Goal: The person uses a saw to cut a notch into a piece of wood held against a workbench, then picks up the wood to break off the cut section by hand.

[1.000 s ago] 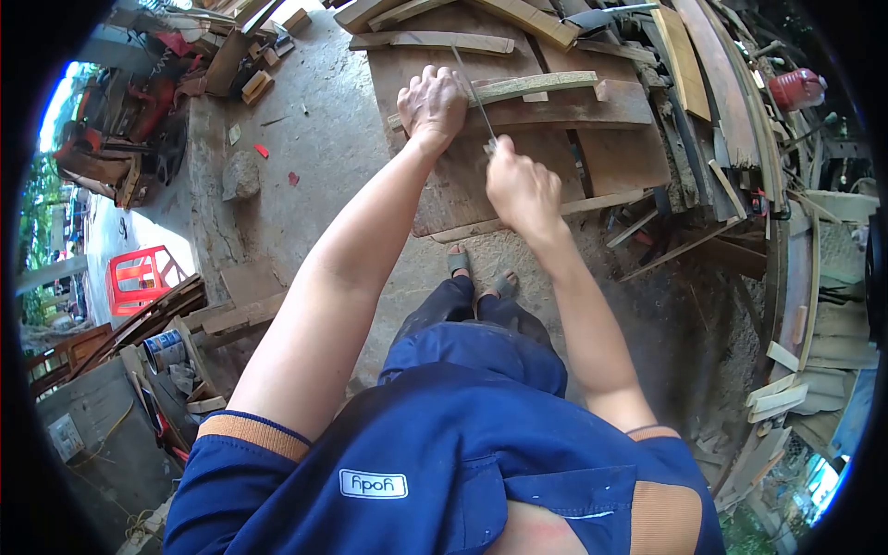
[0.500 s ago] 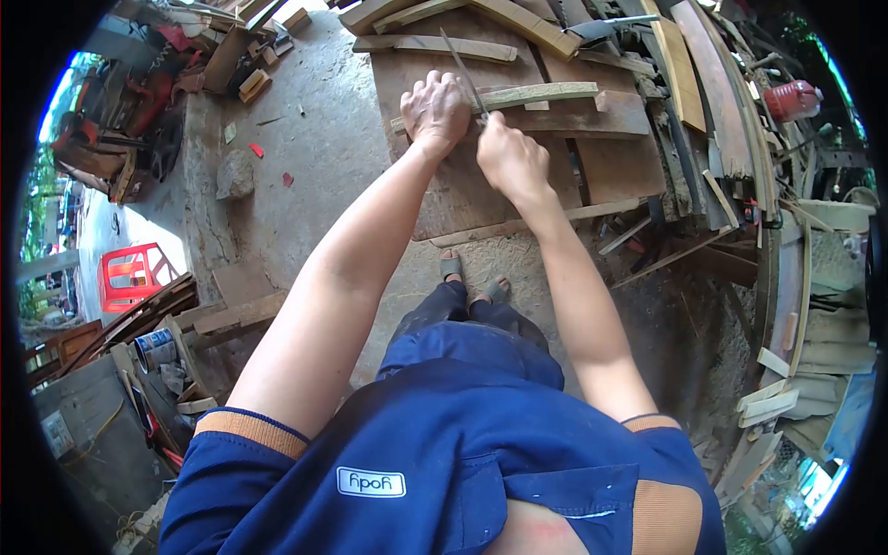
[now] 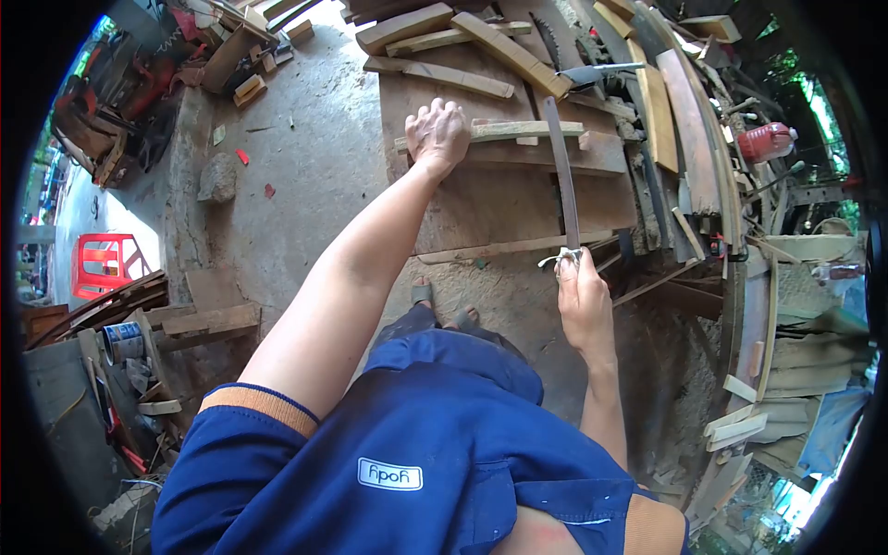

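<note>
Left hand (image 3: 437, 134) pressed flat on wooden strip (image 3: 527, 130), upper centre, atop desk (image 3: 481, 203). Right hand (image 3: 581, 301), centre right, fist closed around saw blade (image 3: 561, 176) pointing up-frame across strip.

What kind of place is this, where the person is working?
Probably an open-air woodworking yard: the left hand presses a wooden strip onto a plank bench, the right hand grips a long blade, offcuts lie around.

Left hand (image 3: 437, 134) pressed flat on a pale wood strip (image 3: 518, 129) lying across the brown plank worktop (image 3: 490, 208). Right hand (image 3: 581, 301) closed around the cloth-wrapped end of a long metal blade (image 3: 561, 171), which points away over the strip. Red plastic jug (image 3: 764, 142) at right; red stool (image 3: 100, 263) far left.
</note>
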The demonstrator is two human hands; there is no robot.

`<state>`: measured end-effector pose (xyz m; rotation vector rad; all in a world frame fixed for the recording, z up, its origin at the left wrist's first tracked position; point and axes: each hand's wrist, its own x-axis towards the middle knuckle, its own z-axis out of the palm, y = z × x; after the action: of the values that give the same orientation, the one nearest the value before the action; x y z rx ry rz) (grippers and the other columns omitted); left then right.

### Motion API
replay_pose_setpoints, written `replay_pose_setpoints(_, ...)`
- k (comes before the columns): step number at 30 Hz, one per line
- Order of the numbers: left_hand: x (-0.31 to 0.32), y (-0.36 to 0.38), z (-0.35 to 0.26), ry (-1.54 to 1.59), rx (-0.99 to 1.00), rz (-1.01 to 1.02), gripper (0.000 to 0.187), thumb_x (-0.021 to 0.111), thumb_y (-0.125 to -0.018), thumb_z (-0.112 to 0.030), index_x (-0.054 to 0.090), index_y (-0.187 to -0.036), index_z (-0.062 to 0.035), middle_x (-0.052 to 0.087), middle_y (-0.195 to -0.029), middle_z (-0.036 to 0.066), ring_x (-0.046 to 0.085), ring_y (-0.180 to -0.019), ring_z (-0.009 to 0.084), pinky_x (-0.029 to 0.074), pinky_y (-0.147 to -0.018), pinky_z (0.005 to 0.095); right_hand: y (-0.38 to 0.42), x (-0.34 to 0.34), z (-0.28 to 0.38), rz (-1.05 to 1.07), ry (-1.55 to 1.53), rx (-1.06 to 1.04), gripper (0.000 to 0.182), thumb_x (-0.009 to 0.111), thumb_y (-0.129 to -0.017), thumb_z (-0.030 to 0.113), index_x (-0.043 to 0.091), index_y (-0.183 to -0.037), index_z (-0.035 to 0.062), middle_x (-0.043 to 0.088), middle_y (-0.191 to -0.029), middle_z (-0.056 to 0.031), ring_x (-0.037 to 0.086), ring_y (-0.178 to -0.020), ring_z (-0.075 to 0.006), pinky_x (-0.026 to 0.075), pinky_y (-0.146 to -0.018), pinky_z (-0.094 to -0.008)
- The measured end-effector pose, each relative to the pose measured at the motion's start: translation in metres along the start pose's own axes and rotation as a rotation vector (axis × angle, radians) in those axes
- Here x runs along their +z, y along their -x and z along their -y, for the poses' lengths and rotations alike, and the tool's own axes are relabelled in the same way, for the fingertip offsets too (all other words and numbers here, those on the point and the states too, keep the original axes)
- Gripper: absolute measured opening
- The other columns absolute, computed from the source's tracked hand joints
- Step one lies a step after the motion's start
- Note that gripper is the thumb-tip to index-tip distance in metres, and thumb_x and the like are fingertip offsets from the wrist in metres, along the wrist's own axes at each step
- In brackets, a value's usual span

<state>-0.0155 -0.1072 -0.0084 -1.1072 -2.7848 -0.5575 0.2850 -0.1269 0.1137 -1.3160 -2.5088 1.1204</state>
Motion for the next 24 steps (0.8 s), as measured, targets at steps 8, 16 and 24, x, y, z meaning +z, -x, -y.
replay_pose_setpoints(8, 0.0, -0.022, 0.03, 0.34, 0.051, 0.092, 0.037, 0.041, -0.098, -0.041, 0.065, -0.107, -0.0154, 0.061, -0.111, 0.013, 0.058, -0.107, 0.0337, 0.044, -0.09, 0.0469, -0.009, 0.04, -0.022, -0.143, 0.144, 0.009, 0.039, 0.037, -0.102, 0.038, 0.054, -0.107, 0.0032, 0.066, -0.086, -0.0262, 0.061, -0.086, -0.0478, 0.045, -0.07, -0.0561)
replay_pose_setpoints(16, -0.04, 0.047, 0.078, 0.233, 0.347, -0.09, 0.028, 0.064, -0.087, -0.032, 0.065, -0.11, -0.0158, 0.054, -0.107, 0.007, 0.052, -0.104, 0.0276, 0.041, -0.091, 0.0418, -0.005, 0.054, -0.056, -0.156, 0.237, 0.019, 0.039, 0.035, -0.103, 0.038, 0.054, -0.11, 0.0045, 0.067, -0.078, -0.0252, 0.064, -0.076, -0.0465, 0.049, -0.066, -0.057)
replay_pose_setpoints(24, -0.039, 0.055, 0.081, 0.326, 0.363, -0.038, 0.032, 0.072, -0.08, -0.023, 0.064, -0.11, -0.014, 0.055, -0.107, 0.007, 0.052, -0.104, 0.0283, 0.043, -0.09, 0.0406, -0.017, 0.045, -0.025, -0.406, -0.465, -0.036, 0.029, 0.04, -0.105, 0.031, 0.052, -0.096, 0.0067, 0.046, -0.06, 0.0043, 0.044, -0.045, -0.0012, 0.036, -0.037, -0.019)
